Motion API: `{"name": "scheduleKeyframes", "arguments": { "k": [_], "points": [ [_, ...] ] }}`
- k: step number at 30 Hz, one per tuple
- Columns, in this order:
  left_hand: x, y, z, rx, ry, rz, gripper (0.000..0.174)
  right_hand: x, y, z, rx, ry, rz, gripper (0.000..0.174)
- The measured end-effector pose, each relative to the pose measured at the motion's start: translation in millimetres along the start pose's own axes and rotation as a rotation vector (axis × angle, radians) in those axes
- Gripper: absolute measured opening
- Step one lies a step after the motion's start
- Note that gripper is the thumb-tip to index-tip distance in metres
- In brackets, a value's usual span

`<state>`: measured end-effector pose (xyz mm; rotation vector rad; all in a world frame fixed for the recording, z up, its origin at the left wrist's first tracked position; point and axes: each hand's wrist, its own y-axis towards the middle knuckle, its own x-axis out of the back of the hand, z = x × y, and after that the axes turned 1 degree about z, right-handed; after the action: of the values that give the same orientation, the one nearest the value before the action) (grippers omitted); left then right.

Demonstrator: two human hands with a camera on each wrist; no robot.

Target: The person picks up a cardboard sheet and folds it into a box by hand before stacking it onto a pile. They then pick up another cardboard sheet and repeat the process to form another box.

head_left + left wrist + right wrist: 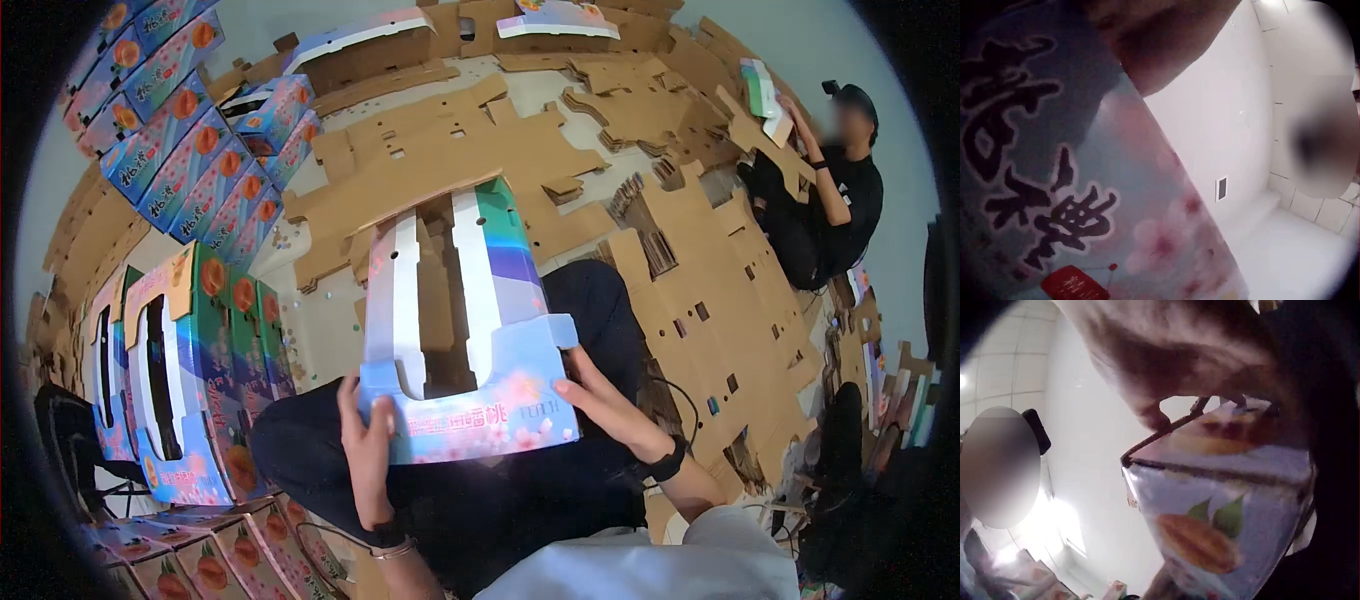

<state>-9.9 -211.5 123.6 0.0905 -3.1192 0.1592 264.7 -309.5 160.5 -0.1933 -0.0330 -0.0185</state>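
A printed peach carton with a long slot in its top rests over the lap, its near panel showing pink blossoms and lettering. The left hand grips its near left corner, thumb on the near panel and fingers along the side. At the near right corner the right hand holds the carton, thumb on the printed face. Dark brush lettering covers the carton side in the left wrist view. In the right wrist view, fingers curl over the carton edge above a printed peach.
Finished-looking peach cartons are stacked at the back left, with more cartons standing on the left. Flat cardboard sheets cover much of the floor. Another person sits at the right, holding a cardboard piece.
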Motion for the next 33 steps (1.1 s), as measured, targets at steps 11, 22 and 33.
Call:
{"name": "scheduleKeyframes", "arguments": {
  "k": [11, 22, 33],
  "points": [
    [17.5, -69.0, -97.5, -0.136, -0.144, 0.137, 0.040, 78.7, 30.8, 25.1, 0.100, 0.391, -0.060, 0.076],
    [-2.7, -42.3, -124.3, -0.883, 1.063, 0.601, 0.033, 99.2, 88.1, 74.4, 0.216, -0.376, 0.147, 0.054],
    [-34.3, 7.8, -80.5, -0.787, 0.892, 0.636, 0.034, -49.1, -20.8, 52.9, 0.827, -1.171, 0.395, 0.036]
  ]
}}
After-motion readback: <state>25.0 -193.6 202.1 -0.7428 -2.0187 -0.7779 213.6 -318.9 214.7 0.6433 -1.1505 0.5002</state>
